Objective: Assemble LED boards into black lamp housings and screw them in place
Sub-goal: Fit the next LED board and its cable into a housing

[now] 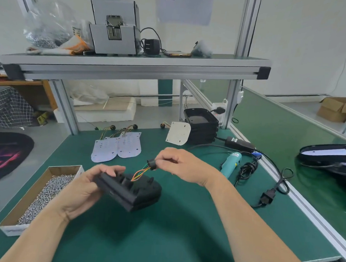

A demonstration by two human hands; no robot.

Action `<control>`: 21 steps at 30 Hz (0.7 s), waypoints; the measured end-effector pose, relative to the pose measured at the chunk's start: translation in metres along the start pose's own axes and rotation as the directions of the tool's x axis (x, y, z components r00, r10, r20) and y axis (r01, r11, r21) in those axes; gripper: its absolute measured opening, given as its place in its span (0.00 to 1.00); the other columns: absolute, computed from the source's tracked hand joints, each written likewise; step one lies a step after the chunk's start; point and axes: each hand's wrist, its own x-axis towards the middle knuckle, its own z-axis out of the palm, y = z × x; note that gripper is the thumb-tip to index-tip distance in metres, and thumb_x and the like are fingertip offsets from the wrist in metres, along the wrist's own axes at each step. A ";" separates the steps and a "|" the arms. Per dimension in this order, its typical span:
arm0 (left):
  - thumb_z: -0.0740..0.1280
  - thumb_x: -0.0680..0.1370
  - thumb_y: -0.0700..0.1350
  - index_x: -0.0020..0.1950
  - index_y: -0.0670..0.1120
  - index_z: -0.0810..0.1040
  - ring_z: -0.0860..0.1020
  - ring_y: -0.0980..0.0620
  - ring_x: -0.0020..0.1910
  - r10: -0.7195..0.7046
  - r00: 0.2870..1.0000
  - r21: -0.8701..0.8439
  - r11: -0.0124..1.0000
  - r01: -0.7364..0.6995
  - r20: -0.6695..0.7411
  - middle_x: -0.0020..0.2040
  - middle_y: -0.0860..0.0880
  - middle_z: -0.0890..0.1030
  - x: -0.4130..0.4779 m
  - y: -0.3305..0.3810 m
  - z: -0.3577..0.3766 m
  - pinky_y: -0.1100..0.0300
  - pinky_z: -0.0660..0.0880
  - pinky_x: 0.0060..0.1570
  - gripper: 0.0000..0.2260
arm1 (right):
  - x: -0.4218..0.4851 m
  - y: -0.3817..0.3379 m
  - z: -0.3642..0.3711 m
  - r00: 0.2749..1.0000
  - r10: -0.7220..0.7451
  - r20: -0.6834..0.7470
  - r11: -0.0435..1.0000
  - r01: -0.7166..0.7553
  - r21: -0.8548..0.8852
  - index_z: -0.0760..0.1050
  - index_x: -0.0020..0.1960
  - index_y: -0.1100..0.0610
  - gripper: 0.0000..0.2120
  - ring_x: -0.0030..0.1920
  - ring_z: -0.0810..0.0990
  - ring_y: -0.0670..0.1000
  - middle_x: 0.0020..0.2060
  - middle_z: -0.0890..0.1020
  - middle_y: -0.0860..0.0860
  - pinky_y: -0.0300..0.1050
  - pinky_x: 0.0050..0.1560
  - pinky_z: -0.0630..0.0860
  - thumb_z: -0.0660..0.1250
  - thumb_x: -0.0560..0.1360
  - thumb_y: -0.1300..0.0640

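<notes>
Gripping a black lamp housing point(130, 190) by its left end, the left hand point(86, 188) holds it tilted just above the middle of the green worktop point(183, 234), with its fingers curled over the upper edge. The right hand point(184, 167) pinches a small black plug point(152, 164) between thumb and fingertips, just above and behind the housing. A bundle of orange, yellow and green wires point(140, 173) runs from the plug down into the back of the housing. At the left edge of the worktop sits an open cardboard box point(16, 213) filled with silver screws point(44, 192). Toward the far edge, left of centre, two pale LED boards point(116, 148) lie flat side by side, touching, with their wire tails trailing to that edge. Near the far right corner a third pale board point(178, 133) leans against a stack of housings point(202, 126). A teal screwdriver point(231, 163) lies near the right edge, with a coiled black cable point(247, 169) just beside it and a black power brick point(239, 144) behind it. A grey machine point(115, 29) and a clear bag point(48, 24) stand on the shelf point(131, 65) above.
</notes>
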 end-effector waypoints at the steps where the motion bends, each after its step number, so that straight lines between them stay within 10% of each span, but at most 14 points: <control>1: 0.51 0.68 0.15 0.43 0.44 0.82 0.75 0.36 0.67 -0.024 1.000 0.027 0.999 0.024 -0.008 0.66 0.36 0.78 -0.002 -0.001 -0.002 0.45 0.77 0.63 0.29 | 0.001 -0.003 0.001 1.000 -0.009 -0.020 1.000 0.009 -0.026 0.79 0.43 0.49 0.08 0.37 0.70 0.42 0.40 0.74 0.44 0.36 0.42 0.66 0.66 0.80 0.51; 6: 0.53 0.74 0.20 0.50 0.50 0.87 0.77 0.57 0.66 0.080 0.986 0.584 0.812 0.021 -0.145 0.57 0.56 0.85 -0.008 0.040 0.009 0.60 0.68 0.66 0.31 | 0.003 -0.012 0.011 0.983 0.001 -0.182 0.998 0.011 0.065 0.72 0.35 0.56 0.15 0.34 0.67 0.44 0.33 0.70 0.43 0.38 0.39 0.65 0.70 0.78 0.55; 11: 0.68 0.80 0.49 0.75 0.65 0.63 0.70 0.70 0.65 0.016 0.973 0.877 0.429 -0.214 0.230 0.66 0.68 0.73 -0.002 0.054 0.082 0.67 0.65 0.64 0.27 | 0.004 -0.026 0.019 0.988 -0.022 -0.155 0.999 0.016 -0.040 0.75 0.37 0.56 0.12 0.36 0.72 0.48 0.35 0.75 0.48 0.45 0.41 0.69 0.70 0.78 0.55; 15: 0.60 0.82 0.46 0.55 0.52 0.73 0.73 0.57 0.47 0.270 0.927 0.886 0.316 -0.339 0.259 0.47 0.55 0.77 0.009 0.039 0.116 0.60 0.70 0.47 0.04 | -0.001 -0.032 0.004 0.993 -0.051 -0.104 0.994 0.041 -0.103 0.72 0.39 0.55 0.12 0.42 0.72 0.51 0.39 0.73 0.51 0.45 0.47 0.69 0.64 0.82 0.57; 21: 0.54 0.79 0.57 0.44 0.50 0.70 0.72 0.53 0.40 0.264 0.938 0.905 0.300 -0.302 0.226 0.39 0.53 0.74 0.012 0.033 0.110 0.57 0.71 0.40 0.13 | -0.007 -0.033 0.004 0.986 -0.082 -0.147 0.989 0.062 -0.131 0.74 0.38 0.58 0.12 0.38 0.70 0.48 0.38 0.72 0.52 0.45 0.44 0.67 0.66 0.81 0.59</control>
